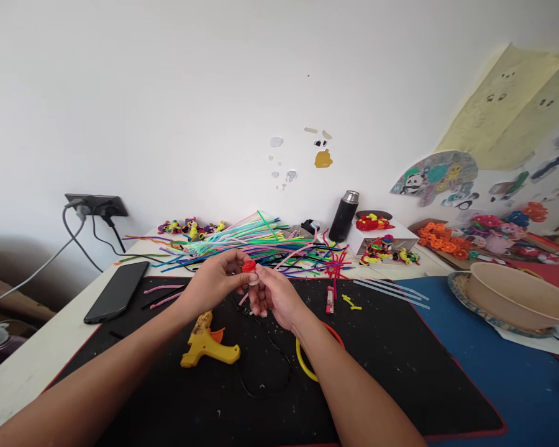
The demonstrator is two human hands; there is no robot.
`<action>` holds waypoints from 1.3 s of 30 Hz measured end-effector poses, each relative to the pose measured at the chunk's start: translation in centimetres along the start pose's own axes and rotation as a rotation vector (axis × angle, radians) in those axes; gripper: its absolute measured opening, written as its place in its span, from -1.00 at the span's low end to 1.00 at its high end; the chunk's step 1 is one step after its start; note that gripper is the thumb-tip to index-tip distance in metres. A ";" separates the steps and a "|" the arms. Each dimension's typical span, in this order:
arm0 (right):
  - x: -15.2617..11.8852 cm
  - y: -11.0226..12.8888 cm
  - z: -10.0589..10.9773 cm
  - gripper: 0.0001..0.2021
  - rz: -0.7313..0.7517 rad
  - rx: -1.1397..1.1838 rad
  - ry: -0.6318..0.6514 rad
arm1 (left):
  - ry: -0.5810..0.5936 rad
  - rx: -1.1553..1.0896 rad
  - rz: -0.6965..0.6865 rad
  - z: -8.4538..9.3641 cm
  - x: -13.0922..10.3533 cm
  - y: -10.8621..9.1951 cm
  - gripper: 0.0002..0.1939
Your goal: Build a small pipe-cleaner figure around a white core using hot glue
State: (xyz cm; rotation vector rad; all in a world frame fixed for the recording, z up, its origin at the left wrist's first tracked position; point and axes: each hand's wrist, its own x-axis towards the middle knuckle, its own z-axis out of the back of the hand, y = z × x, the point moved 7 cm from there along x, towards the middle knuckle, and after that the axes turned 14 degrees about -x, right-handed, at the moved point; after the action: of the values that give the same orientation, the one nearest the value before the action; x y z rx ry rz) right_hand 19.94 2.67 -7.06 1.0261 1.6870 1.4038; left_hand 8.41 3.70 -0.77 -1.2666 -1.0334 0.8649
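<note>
A small piece with a red top and a whitish lower part is pinched between the fingertips of my left hand and my right hand, above the black mat. A short pink stem shows just below it, partly hidden by the fingers. Beneath my left forearm's edge lies a yellow glue gun with an orange trigger, its black cord curving to the right. Yellow and red rings lie partly behind my right forearm.
Many coloured pipe cleaners are heaped along the wall. A phone lies at the left, glue sticks at the right. A black bottle stands behind, with a beige bowl far right.
</note>
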 end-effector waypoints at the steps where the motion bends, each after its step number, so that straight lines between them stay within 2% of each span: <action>1: 0.0 0.0 0.0 -0.49 0.001 -0.001 -0.003 | 0.005 -0.001 0.006 0.0 0.0 0.1 -0.56; 11: 0.0 0.1 0.2 -0.52 0.007 0.027 -0.051 | 0.021 -0.115 0.065 -0.6 -0.1 0.1 -0.58; 15: -0.1 0.2 0.2 -0.56 0.055 0.032 -0.090 | 0.023 -0.165 0.082 -0.7 -0.4 0.0 -0.57; 21: -0.1 0.5 0.4 -0.59 0.095 0.044 -0.136 | 0.134 -0.235 0.085 -0.9 -0.6 -0.2 -0.54; 26: -0.2 0.7 0.6 -0.59 0.105 0.051 -0.143 | 0.143 -0.345 0.090 -0.9 -0.4 0.2 -0.57; 35: -0.3 0.8 0.5 -0.60 0.108 0.047 -0.138 | 0.140 -0.345 0.078 -0.7 -0.2 1.0 -0.59; 39: -0.3 0.8 0.4 -0.61 0.108 0.057 -0.123 | 0.171 -0.326 0.065 -1.2 -0.3 0.6 -0.53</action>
State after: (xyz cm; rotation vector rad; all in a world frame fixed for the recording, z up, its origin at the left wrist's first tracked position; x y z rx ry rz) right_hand 20.53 2.64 -6.38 1.2269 1.6113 1.3380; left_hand 9.51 3.11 -1.45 -1.6264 -1.0272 0.6396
